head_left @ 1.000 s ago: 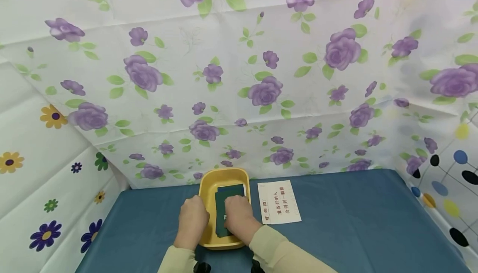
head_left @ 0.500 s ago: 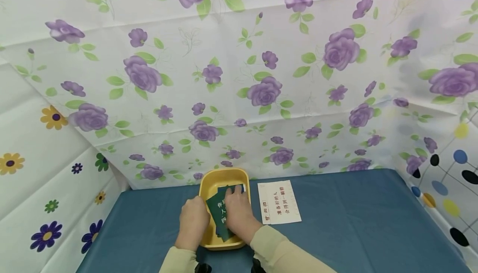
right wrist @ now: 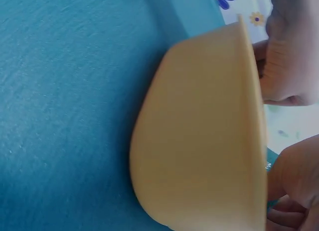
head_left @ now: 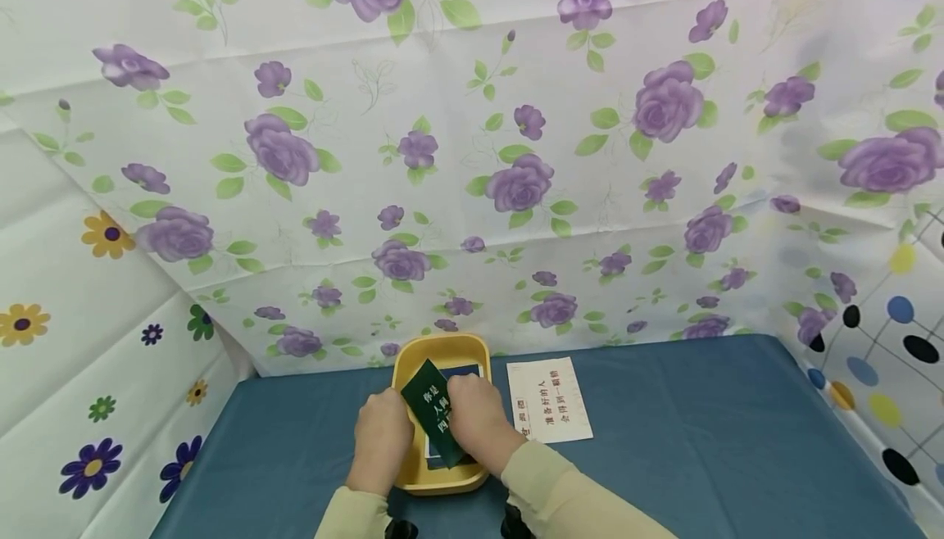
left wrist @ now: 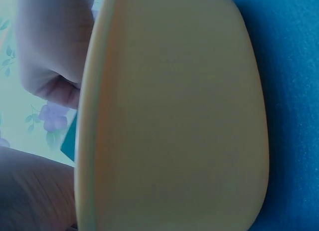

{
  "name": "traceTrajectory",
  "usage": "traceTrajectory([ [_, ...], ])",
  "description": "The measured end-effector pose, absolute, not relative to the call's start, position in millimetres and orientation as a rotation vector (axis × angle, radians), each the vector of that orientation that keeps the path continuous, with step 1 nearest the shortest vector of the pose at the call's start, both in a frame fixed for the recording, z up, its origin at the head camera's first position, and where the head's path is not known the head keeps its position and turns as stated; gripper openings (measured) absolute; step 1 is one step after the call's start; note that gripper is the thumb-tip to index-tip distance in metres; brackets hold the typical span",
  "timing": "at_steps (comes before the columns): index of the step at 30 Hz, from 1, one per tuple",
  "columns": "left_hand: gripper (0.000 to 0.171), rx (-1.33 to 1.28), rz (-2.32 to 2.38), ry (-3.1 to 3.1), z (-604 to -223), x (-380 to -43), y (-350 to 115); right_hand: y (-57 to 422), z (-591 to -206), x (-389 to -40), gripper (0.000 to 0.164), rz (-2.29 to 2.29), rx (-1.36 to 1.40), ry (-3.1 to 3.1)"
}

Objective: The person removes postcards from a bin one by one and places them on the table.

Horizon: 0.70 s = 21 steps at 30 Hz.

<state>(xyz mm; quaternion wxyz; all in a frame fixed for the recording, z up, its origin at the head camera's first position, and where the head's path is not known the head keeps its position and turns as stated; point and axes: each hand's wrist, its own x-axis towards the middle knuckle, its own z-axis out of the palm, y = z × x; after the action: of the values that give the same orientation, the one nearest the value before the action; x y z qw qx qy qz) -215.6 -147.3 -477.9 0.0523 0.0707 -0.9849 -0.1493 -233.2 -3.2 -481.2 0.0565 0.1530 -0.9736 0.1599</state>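
Observation:
A yellow plastic tray [head_left: 440, 486] stands on the table in the head view. At its left rim, my left hand [head_left: 383, 432] holds on with curled fingers. My right hand [head_left: 479, 416] pinches the right edge of a dark green card [head_left: 428, 406] with white Chinese characters, which is tilted over the tray. Beneath it lies a dark blue card [head_left: 463, 370] with a white edge, mostly hidden. Both wrist views look at the outer wall of the tray [left wrist: 179, 111] from low down, with a corner of the green card [left wrist: 70, 141] showing beyond the rim.
Right of the tray lies a pale paper sheet [head_left: 549, 400] with red Chinese characters. A blue cloth [head_left: 686, 432] covers the table. Behind rises a white sheet [head_left: 354, 219] with purple flowers, and patterned sheets hang at both sides.
The green card has gone from lying straight in the tray to tilted leftward and raised, pinched by my right hand, uncovering the blue card below. The left hand stays at the rim.

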Motion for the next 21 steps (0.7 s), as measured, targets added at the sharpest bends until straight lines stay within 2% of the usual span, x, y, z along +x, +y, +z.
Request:
traceTrajectory([
  [4, 0.015, 0.216, -0.461, -2.991, -477, -215, -146, 2, -474, -233, 0.009, 0.610, 0.433, -2.959],
  [10, 0.014, 0.218, -0.434, -2.992, -479, -216, -146, 13, -461, -232, 0.019, 0.999, 0.359, -2.900],
  [21, 0.007, 0.259, -0.395, -3.008, -478, -217, -145, 59, -420, -238, 0.014, 1.366, 0.221, -2.709],
])
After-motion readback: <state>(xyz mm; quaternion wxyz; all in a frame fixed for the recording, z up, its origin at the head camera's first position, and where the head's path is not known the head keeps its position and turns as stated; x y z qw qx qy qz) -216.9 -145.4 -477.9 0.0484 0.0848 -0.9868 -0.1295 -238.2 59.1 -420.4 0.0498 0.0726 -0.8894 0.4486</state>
